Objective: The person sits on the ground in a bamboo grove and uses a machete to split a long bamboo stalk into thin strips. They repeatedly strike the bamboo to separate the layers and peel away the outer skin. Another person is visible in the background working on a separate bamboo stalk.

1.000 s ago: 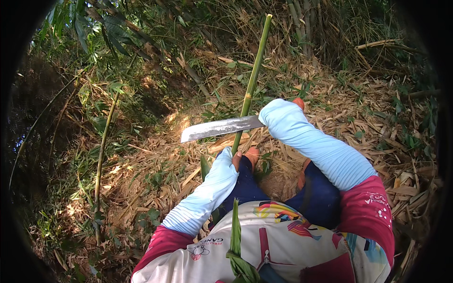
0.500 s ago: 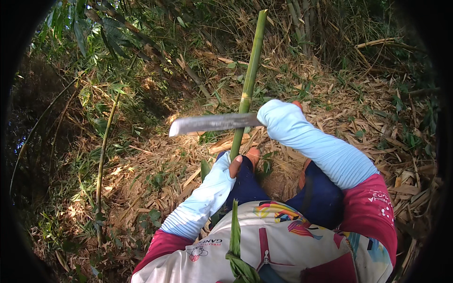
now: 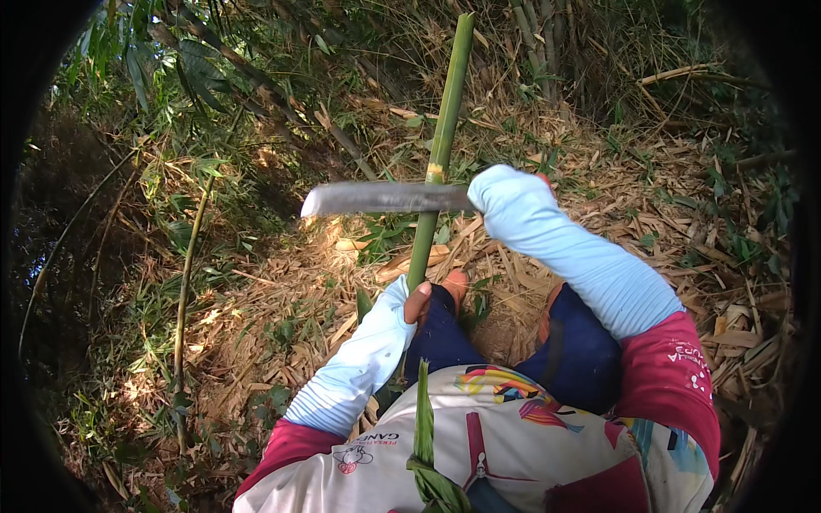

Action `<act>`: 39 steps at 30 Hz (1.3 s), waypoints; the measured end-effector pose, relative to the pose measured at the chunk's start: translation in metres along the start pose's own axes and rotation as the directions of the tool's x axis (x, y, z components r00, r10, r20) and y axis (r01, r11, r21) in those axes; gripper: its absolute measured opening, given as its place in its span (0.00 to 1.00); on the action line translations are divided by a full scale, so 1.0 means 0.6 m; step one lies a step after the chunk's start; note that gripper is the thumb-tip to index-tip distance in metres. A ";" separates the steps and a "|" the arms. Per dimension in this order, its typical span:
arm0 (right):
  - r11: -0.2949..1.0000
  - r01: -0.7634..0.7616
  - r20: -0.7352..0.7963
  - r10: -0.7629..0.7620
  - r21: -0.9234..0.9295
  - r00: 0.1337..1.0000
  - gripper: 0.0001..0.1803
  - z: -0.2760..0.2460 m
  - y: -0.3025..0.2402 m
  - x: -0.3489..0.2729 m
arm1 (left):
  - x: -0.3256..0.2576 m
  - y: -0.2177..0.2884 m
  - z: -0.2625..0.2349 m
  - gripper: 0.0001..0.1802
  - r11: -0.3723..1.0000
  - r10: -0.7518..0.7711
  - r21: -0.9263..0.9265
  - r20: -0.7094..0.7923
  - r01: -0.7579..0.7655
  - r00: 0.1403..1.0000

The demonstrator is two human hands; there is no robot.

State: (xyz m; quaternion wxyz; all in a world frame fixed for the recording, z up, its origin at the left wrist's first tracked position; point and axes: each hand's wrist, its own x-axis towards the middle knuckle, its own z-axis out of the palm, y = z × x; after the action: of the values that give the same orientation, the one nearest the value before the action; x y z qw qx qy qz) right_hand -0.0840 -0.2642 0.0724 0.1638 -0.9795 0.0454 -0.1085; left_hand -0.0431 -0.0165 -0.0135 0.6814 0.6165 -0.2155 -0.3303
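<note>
A long green bamboo piece (image 3: 445,124) slants up and away from my left hand (image 3: 414,301), which is closed round its lower end with the thumb showing. A pale ring marks a node about halfway along it. My right hand (image 3: 506,190), mostly covered by a light blue sleeve, is closed on a machete; its handle is hidden in the fist. The broad grey machete blade (image 3: 376,198) points left and lies across the bamboo just below the node, slightly blurred. Whether the edge bites into the bamboo I cannot tell.
Dry bamboo leaves (image 3: 256,316) litter the ground. A thin upright stalk (image 3: 190,282) stands at the left, and bamboo stems (image 3: 534,43) rise at the back. My bare foot (image 3: 456,289) is just beyond my left hand. A twisted green leaf strip (image 3: 425,436) hangs before my shirt.
The machete and my right hand have moved a little farther up the bamboo, toward the node. My left hand and the bamboo have shifted slightly left.
</note>
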 end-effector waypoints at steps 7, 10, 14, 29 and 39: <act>0.998 -0.019 -0.215 0.031 0.056 0.976 0.06 0.006 0.033 -0.008 | -0.028 0.037 -0.004 0.18 0.987 -0.108 0.131 0.085 0.097 0.991; 0.999 0.026 0.185 -0.017 -0.045 0.983 0.08 -0.001 -0.025 -0.003 | -0.029 0.046 -0.006 0.18 0.973 -0.207 0.119 0.056 0.199 0.977; 0.993 -0.117 0.082 0.115 0.013 0.990 0.06 -0.009 0.024 0.007 | -0.020 0.058 0.007 0.16 0.969 -0.238 -0.034 0.126 0.244 0.963; 0.987 -0.134 -0.139 0.145 0.084 0.980 0.07 -0.006 0.041 0.018 | -0.042 0.076 -0.007 0.15 0.942 -0.254 -0.154 0.248 0.297 0.935; 0.999 0.015 -0.012 -0.014 0.044 1.000 0.06 -0.002 0.005 0.004 | -0.036 0.070 -0.046 0.15 0.874 -0.292 -0.251 0.411 0.416 0.863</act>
State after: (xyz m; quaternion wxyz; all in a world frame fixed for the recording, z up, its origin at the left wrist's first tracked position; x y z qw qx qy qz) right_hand -0.0823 -0.2679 0.0728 0.1843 -0.9753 0.0369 -0.1161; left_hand -0.0310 0.0193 0.0261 0.6501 0.4513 -0.1596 -0.5901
